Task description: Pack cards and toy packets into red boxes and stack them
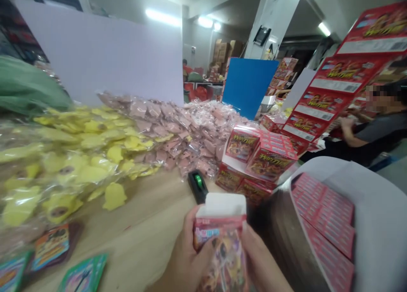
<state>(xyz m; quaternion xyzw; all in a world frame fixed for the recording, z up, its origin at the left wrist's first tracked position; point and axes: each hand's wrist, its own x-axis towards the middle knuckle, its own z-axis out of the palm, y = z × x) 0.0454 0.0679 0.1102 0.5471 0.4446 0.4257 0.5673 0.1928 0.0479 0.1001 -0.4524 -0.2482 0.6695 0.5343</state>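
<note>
Between my hands is a small red printed box [224, 249], its white end flap [225, 204] raised at the top. My left hand [193, 249] grips its left side, with the thumb across the printed front. Along the right edge, my right hand [259, 254] is closed against the box, its fingers partly hidden behind it. Just beyond the box, a black tape dispenser [197, 186] with a green roll lies on the wooden table [149, 224]. Several colourful card packs [84, 275] lie at the lower left, blurred.
Yellow wrapped pieces [95, 143] and pink wrapped pieces [178, 135] are heaped across the table. Red display boxes [251, 156] stand right of centre. A large white-lined container [333, 173] holds red boxes at the right. Another person [365, 131] sits beyond.
</note>
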